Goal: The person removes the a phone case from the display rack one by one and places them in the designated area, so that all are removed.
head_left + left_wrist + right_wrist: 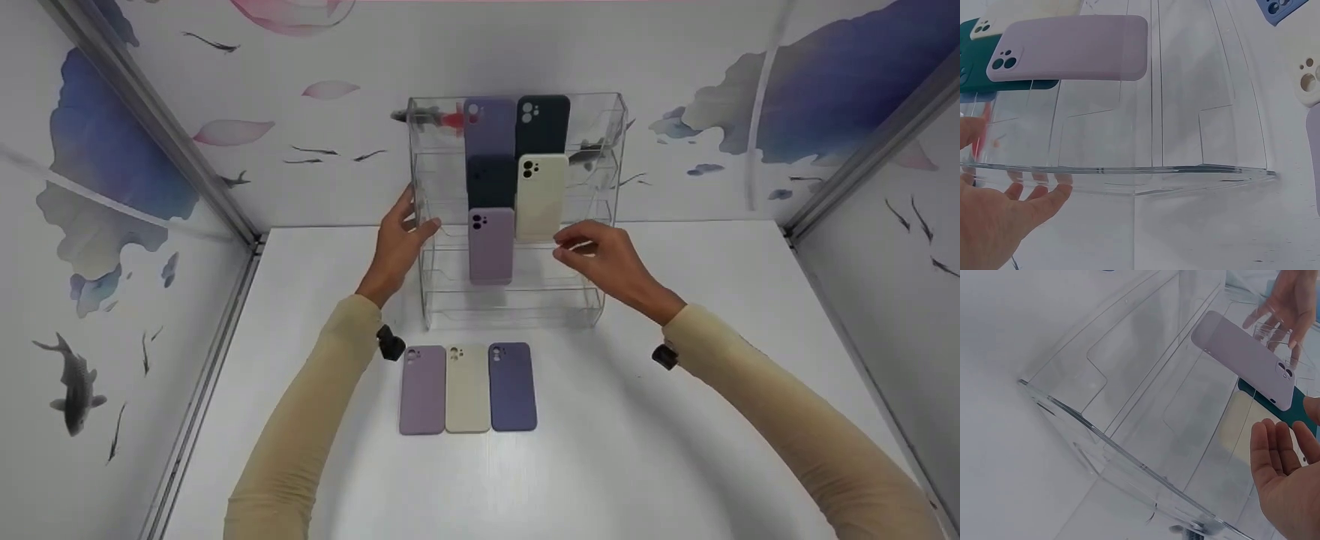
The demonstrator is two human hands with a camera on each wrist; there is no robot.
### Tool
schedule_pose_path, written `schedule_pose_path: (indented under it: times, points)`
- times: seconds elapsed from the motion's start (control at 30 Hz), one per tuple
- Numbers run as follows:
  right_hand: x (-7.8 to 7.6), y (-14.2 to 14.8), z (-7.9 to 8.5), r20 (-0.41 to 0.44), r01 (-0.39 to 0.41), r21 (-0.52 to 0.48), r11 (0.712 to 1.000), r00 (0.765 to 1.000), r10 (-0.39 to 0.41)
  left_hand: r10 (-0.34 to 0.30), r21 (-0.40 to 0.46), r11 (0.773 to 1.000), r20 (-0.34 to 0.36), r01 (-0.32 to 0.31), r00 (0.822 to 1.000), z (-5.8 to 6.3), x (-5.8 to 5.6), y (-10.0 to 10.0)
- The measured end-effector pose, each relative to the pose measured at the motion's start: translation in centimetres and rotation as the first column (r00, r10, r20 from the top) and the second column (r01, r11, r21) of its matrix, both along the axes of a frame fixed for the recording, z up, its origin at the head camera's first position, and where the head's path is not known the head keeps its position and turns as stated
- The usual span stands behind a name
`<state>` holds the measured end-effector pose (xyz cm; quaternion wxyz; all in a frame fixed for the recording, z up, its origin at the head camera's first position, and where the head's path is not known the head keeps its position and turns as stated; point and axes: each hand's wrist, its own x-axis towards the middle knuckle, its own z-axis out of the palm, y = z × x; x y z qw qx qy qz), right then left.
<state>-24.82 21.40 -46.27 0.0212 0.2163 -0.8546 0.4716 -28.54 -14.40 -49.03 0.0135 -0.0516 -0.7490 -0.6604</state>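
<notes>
Clear acrylic tiered rack (514,309), left side gripped by left hand (397,244); cream rectangular phone case (541,199) on rack, below dark-green phone case (547,135); right hand (606,262) unclenched near its lower corner, contact unclear; best: brace rack, seat case squarely

Rack (442,176) colourless, see-through. On it: violet-blue case (490,139), two dark green cases (551,135), cream case (540,199), lilac case (491,251). Row in front: second lilac case (422,394), second cream case (467,394), second violet-blue case (513,390). Counter (465,487) white. Sleeves (292,442) plain beige. Wrist cameras (390,343) black. Walls (465,45) white, printed with blue-to-grey washes (862,82), pink petals (234,131), black-grey fish (75,386).
</notes>
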Motion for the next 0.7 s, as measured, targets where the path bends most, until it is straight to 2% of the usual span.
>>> schedule_pose_path:
  times: [0.27, 0.7]
  points:
    - [-1.1, -1.4, 0.1, 0.006, -0.016, -0.028, 0.999, 1.0, 0.016, 0.004, -0.018, 1.0, 0.01, -0.003, 1.0, -0.2, -0.1, 0.0]
    - [-2.6, -3.2, 0.6, 0.018, -0.023, -0.073, 0.997, 1.0, 0.025, -0.01, 0.012, 1.0, 0.018, 0.01, 1.0, 0.0, 0.0, -0.1]
